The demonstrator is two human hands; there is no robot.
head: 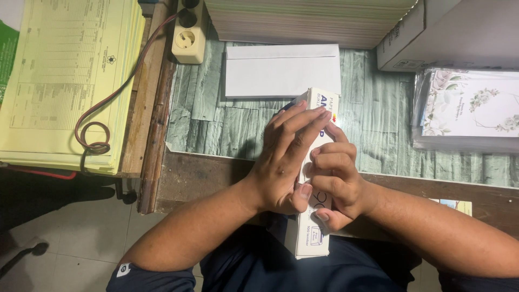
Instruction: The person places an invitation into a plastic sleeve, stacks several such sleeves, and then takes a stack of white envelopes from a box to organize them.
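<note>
Both my hands hold a long white cardboard box point(313, 238) with blue print, standing on edge over my lap and reaching past the desk edge. My left hand point(284, 159) lies flat along the box's left side, fingers stretched toward its far end. My right hand point(338, 178) curls around the right side, thumb under the box near its lower part. The middle of the box is hidden by my fingers. A white envelope point(281, 70) lies flat on the desk just beyond the box's far end.
A thick stack of yellow forms point(65, 81) rests on a wooden shelf at left, beside a power strip point(188, 33) with a looped cable. A tall paper stack point(308, 21) and a white carton point(448, 32) stand at the back. Wrapped floral cards point(470, 108) lie at right.
</note>
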